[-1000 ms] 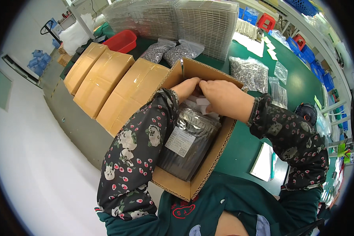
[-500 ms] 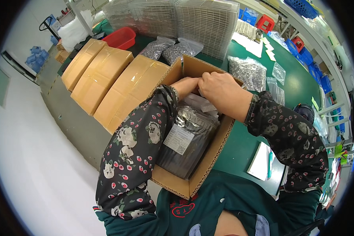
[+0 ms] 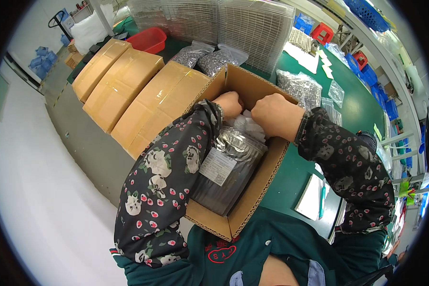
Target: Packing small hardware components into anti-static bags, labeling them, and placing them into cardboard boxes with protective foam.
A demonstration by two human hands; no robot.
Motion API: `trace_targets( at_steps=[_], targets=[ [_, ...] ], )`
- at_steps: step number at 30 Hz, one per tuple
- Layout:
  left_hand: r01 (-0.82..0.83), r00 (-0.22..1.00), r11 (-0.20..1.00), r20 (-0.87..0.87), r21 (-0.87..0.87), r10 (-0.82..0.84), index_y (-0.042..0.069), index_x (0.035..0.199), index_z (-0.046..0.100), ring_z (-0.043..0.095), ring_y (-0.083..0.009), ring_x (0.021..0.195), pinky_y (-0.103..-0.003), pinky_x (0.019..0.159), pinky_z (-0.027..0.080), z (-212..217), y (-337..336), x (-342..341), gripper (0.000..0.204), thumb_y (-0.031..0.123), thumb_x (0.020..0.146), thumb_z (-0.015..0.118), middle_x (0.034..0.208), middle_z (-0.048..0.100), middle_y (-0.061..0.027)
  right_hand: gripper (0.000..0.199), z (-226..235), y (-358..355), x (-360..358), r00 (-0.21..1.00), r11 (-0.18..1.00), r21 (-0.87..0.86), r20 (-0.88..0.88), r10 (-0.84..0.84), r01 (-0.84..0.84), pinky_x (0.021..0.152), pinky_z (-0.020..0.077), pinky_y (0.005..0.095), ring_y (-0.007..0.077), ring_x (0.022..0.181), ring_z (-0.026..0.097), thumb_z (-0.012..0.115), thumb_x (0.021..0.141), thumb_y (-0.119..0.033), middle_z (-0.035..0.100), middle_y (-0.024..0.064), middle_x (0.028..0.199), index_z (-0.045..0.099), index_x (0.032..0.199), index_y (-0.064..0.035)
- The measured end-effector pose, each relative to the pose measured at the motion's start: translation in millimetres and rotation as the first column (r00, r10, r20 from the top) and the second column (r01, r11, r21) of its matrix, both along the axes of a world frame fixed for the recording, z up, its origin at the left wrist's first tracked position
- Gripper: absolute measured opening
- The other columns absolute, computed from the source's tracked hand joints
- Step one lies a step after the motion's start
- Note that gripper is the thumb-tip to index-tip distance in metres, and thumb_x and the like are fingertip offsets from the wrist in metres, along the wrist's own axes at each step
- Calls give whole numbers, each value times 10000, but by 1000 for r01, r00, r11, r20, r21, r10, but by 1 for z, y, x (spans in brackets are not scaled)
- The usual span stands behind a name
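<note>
An open cardboard box [image 3: 267, 183] stands before me, tilted to my view. Inside, at its near end, lies a clear plastic bag of long dark pieces [image 3: 224, 188] bearing a white label [image 3: 218, 166]. Crumpled whitish plastic [image 3: 247, 125] sits beyond that bag, between my hands. My left hand [image 3: 230, 104] reaches into the far part of the box, closed, its fingertips out of sight. Beside the right wall, my right hand [image 3: 274, 114] is closed knuckles up, against the whitish plastic. What the fingers hold, if anything, is hidden.
Several taped cardboard boxes [image 3: 159, 102] line the left side. Bags of small metal-looking parts [image 3: 299, 89] lie beyond and right of the open box. Wire racks [image 3: 255, 35] and a red basin [image 3: 148, 40] stand behind. A notebook [image 3: 311, 196] with a pen lies on the green table [image 3: 283, 190].
My hands, which were together at the far end of the box, have moved apart and lower. More of the whitish plastic shows between them.
</note>
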State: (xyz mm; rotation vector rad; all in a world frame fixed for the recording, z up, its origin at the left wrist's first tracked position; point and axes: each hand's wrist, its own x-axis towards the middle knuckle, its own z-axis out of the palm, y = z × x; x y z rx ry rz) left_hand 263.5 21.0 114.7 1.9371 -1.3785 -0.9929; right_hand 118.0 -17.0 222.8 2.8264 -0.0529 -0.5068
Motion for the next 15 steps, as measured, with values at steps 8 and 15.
trace_targets(
  at_steps=[8, 15],
  targets=[
    [228, 953, 965, 230, -129, -195, -2, 894, 625, 576, -365, 880, -413, 764, 458, -8, -9, 1, 219, 89, 772, 468, 887, 599, -228, 94, 3, -1, 6, 981, 995, 68, 172, -85, 75, 577, 483, 365, 287, 640, 603, 579, 614, -102, 604, 141, 657, 633, 642, -29],
    [-16, 999, 998, 50, -59, 19, 13, 882, 634, 584, -357, 871, -402, 767, 458, 14, -4, -12, 206, 87, 732, 513, 894, 607, -217, 85, -6, -7, 6, 963, 996, 56, 256, -85, 73, 582, 485, 365, 278, 660, 611, 604, 630, -119, 609, 129, 660, 625, 625, -37]
  ],
)
